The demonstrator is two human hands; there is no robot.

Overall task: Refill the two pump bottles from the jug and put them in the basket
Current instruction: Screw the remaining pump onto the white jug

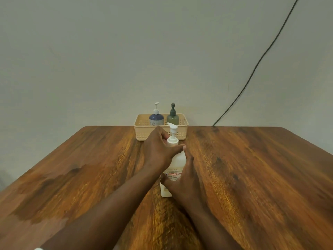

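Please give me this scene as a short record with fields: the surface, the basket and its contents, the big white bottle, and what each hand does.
surface: wooden table
basket: beige basket, at the table's far edge by the wall
in basket: blue pump bottle and green pump bottle, both upright
white pump bottle: upright on the table, pump on
left hand: grips its neck below the pump
right hand: grips its body

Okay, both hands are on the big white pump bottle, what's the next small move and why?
Probably twist the pump collar with the left hand while the right hand steadies the white bottle on the table. The blue bottle and green bottle already stand in the basket.
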